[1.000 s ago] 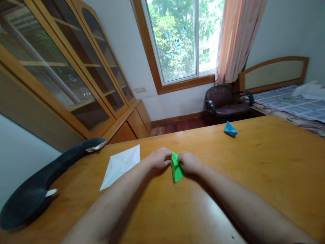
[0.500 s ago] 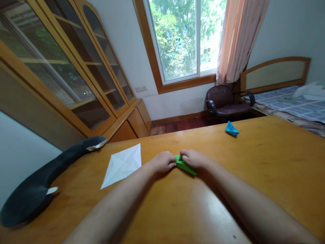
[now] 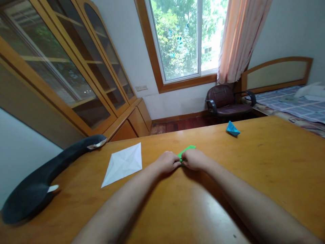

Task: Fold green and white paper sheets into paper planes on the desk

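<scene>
Left hand (image 3: pixel 168 162) and right hand (image 3: pixel 195 159) side by side, fingers pinched on green folded paper (image 3: pixel 186 150), which pokes out beyond the knuckles at mid table (image 3: pixel 266 162). White creased sheet (image 3: pixel 123 164) left of green paper; blue paper boat (image 3: pixel 232 129) far right; dark plush toy (image 3: pixel 43 183) at left edge

Both hands meet mid-table (image 3: pixel 266 169) — left hand (image 3: pixel 168 162) and right hand (image 3: pixel 195 159) touching the folded paper (image 3: pixel 186 150) between them. Flat paper sheet (image 3: pixel 123 164) lies left of them; plush toy (image 3: pixel 43 183) at the table's left edge. Small paper boat (image 3: pixel 232 128) sits far right — chair (image 3: pixel 224 101) behind the table.
</scene>
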Available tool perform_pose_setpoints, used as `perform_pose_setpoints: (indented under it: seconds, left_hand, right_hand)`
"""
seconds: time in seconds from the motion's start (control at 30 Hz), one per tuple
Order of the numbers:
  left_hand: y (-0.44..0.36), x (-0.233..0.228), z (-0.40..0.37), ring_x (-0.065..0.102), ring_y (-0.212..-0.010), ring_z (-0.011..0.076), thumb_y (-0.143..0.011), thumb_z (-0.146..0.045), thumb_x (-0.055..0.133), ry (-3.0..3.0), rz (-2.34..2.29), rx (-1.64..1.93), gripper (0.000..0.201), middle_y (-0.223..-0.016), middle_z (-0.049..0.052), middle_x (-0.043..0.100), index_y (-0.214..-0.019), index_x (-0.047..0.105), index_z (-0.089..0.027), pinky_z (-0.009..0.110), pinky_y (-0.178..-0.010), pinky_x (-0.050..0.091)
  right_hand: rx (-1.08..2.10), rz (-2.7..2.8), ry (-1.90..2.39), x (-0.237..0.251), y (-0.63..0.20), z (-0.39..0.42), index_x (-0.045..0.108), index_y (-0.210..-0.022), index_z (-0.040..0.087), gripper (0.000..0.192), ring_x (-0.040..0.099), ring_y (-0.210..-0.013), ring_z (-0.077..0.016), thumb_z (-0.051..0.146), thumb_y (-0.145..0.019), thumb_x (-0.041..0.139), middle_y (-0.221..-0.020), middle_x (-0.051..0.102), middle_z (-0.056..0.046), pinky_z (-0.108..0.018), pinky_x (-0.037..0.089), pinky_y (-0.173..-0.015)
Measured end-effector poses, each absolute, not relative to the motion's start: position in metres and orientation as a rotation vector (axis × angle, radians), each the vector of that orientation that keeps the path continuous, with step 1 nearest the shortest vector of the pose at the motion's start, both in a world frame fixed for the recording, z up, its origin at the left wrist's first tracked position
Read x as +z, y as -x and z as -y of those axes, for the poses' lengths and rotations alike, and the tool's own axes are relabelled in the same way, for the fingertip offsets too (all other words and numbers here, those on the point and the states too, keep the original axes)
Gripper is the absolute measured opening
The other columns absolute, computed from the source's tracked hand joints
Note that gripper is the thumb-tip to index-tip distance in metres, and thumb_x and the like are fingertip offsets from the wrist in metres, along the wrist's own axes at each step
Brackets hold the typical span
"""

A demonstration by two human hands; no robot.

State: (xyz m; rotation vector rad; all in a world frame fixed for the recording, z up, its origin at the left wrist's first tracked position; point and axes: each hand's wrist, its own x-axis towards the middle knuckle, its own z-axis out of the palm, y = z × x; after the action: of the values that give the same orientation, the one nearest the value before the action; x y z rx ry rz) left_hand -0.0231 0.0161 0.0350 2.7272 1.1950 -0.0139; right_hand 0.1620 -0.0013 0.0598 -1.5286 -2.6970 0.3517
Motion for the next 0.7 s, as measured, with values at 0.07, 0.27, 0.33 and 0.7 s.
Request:
perform_pose_setpoints:
  seconds: [0.07,0.27,0.33,0.7]
  left_hand:
    - [0.024,0.032,-0.015,0.061,-0.073,0.0179,-0.090,-0.040,0.051,-2.708,-1.193,0.022,0.029,-0.080,0.006,0.072,-0.084,0.072,-0.021,0.025,-0.066,0.039]
    - [0.027,0.020,-0.012,0.060,-0.081,0.0176,-0.091,-0.039,0.051,-2.595,-1.243,0.155,0.028,-0.085,0.004,0.071,-0.087,0.072,-0.021,0.026,-0.074,0.040]
    - [0.028,0.017,-0.011,0.059,-0.083,0.0177,-0.092,-0.038,0.050,-2.571,-1.262,0.198,0.028,-0.086,0.004,0.071,-0.088,0.072,-0.021,0.027,-0.076,0.040]
    - [0.022,0.000,-0.010,0.056,-0.077,0.0175,-0.092,-0.037,0.051,-2.581,-1.330,0.327,0.028,-0.078,0.004,0.068,-0.077,0.068,-0.020,0.027,-0.073,0.038]
  right_hand:
    - [0.334,2.701,1.534,0.059,-0.160,0.002,0.075,-0.088,0.020,0.025,0.068,-0.080,-0.0253,0.031,-0.083,0.053,-0.088,0.074,-0.013,-0.030,0.046,-0.067]
    - [0.300,2.709,1.547,0.054,-0.157,0.001,0.076,-0.087,0.017,0.030,0.069,-0.077,-0.0264,0.029,-0.087,0.048,-0.086,0.073,-0.016,-0.031,0.047,-0.067]
    - [0.301,2.732,1.545,0.052,-0.157,-0.001,0.075,-0.085,0.016,0.030,0.068,-0.076,-0.0260,0.028,-0.088,0.048,-0.085,0.073,-0.016,-0.031,0.047,-0.066]
    - [0.002,2.743,1.353,0.042,-0.162,0.001,0.072,-0.086,0.018,0.030,0.055,-0.098,-0.0284,0.030,-0.091,0.046,-0.098,0.067,-0.015,-0.039,0.037,-0.083]
